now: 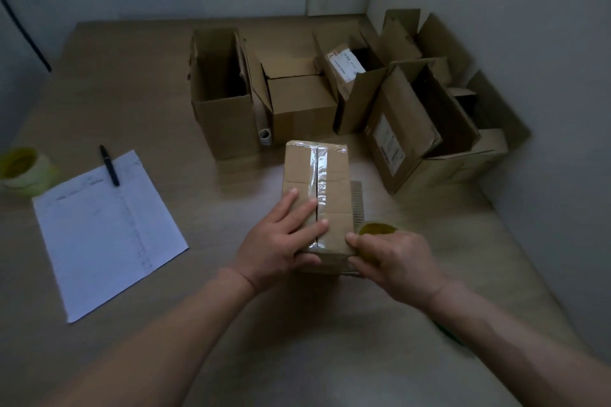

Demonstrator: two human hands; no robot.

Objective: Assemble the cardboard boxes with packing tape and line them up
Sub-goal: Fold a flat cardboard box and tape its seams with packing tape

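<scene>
A small closed cardboard box (330, 172) lies in the middle of the table with a strip of clear tape (320, 162) along its centre seam. My left hand (281, 241) lies flat on the near end of its top, fingers straight across the seam. My right hand (393, 261) grips a yellow tape roll (377, 229) at the box's near right corner, thumb against the box edge. Much of the roll is hidden under that hand.
Several open cardboard boxes (297, 99) stand in a row at the back, more crowded into the right corner (429, 116). A paper sheet (105, 235) with a black pen (109, 166) lies at left, beside a second tape roll (23, 172). White walls (529, 76) close off the right side.
</scene>
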